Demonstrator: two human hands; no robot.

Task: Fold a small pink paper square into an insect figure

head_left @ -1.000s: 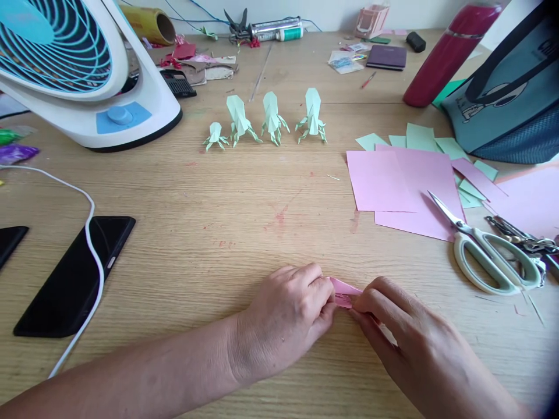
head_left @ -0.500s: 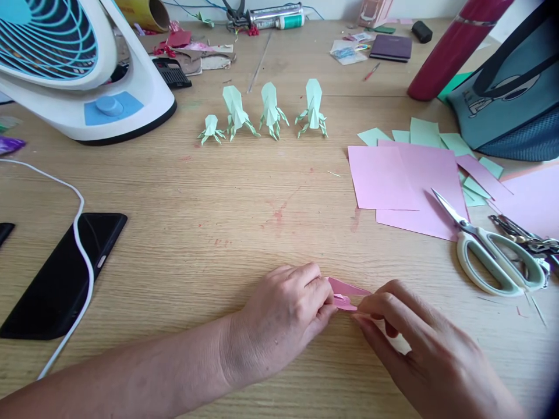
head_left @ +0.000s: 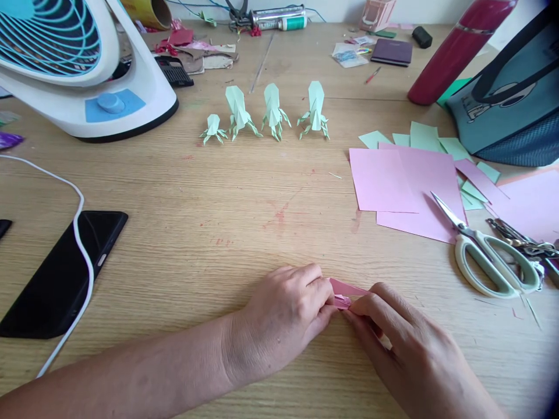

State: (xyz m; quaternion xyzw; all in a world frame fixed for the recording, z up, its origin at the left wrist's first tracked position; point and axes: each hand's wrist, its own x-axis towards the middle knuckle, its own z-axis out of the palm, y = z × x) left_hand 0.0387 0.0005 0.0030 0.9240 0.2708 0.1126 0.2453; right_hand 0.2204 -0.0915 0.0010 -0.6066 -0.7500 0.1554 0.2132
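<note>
My left hand [head_left: 286,320] and my right hand [head_left: 404,352] meet low on the wooden table [head_left: 244,198], both pinching a small folded pink paper [head_left: 347,289]. Its pointed tip shows between the fingertips; the remainder is hidden under my fingers. Both hands have closed fingers pressed on the paper against the tabletop. Farther back stand several pale green origami figures [head_left: 273,113] in a row.
Pink sheets [head_left: 406,180] and green scraps [head_left: 421,137] lie at right with scissors [head_left: 489,250] and keys [head_left: 524,241]. A fan [head_left: 82,64] stands back left, a black phone [head_left: 61,273] with a white cable [head_left: 76,221] at left. A red bottle [head_left: 454,49] and a bag [head_left: 510,93] are back right.
My right hand's fingers drew back in toward my left hand over the pink paper, after having slid slightly right. The view shifted a little.
</note>
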